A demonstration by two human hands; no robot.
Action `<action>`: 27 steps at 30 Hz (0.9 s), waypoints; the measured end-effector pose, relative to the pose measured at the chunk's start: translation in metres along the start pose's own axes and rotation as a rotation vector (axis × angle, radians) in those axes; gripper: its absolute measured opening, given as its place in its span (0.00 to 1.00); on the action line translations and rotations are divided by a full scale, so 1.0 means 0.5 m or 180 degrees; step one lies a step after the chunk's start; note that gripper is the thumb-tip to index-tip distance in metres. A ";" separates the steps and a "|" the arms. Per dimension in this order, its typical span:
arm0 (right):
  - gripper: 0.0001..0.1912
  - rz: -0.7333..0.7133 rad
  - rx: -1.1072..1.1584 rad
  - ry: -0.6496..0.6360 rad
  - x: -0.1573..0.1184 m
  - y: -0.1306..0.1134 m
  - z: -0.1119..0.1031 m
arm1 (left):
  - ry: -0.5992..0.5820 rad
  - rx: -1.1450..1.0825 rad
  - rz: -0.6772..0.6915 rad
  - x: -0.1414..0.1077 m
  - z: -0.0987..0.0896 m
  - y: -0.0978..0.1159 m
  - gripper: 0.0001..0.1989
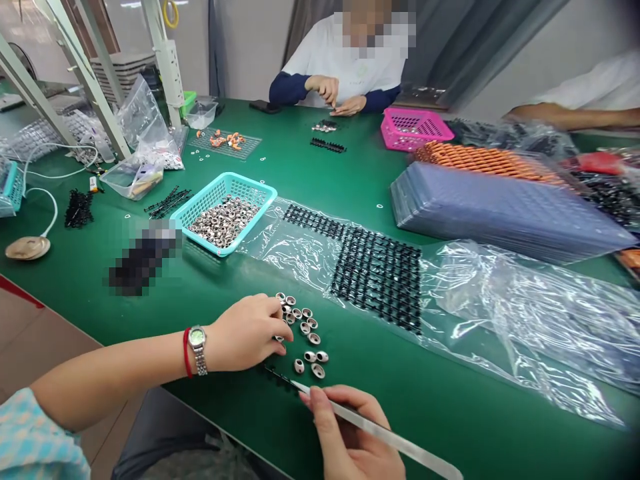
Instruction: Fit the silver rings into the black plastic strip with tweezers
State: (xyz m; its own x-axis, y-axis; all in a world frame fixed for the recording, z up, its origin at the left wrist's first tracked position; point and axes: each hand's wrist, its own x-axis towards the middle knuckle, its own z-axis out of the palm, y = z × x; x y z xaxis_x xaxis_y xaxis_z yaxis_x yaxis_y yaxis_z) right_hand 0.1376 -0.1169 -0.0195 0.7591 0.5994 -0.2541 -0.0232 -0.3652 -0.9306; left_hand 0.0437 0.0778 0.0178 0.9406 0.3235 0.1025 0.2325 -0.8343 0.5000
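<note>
— What does the right hand [360, 453] do?
— It grasps tweezers [400, 443], tips at a black strip [280, 378] on the desk [465, 413].
— And the left hand [245, 333]?
— Its fingers curl by the loose beads [313, 339]; whether it grips one cannot be told.

The left hand [250, 333] is by some shiny metal beads [312, 339] on a green table [310, 170]. The right hand [357, 433] holds pale tweezers [395, 439], and their tip is at a thin black strip [278, 377]. A blue basket [200, 243] holds lots more beads. Black strips [377, 277] lie in rows on clear plastic [500, 327]. A person [320, 57] is across the table.
</note>
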 end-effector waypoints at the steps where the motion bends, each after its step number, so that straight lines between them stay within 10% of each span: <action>1: 0.29 -0.0086 -0.0063 -0.0120 0.003 0.001 0.006 | -0.0057 -0.0010 0.0002 -0.001 0.008 0.002 0.03; 15: 0.24 -0.0574 -0.0545 0.0267 -0.019 -0.033 0.065 | 0.0519 -0.1805 -0.1214 -0.136 0.005 0.043 0.09; 27: 0.24 -0.0622 -0.0577 0.0148 -0.022 -0.024 0.067 | 0.0366 -0.2028 -0.1525 -0.130 0.012 0.032 0.09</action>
State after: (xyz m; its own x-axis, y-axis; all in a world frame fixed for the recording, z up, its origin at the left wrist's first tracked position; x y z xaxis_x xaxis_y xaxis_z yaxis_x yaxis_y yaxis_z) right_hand 0.1079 -0.0951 -0.0142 0.7668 0.6393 -0.0579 0.2405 -0.3698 -0.8975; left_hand -0.0121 0.0408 0.0137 0.7351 0.6545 -0.1769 0.3859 -0.1895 0.9029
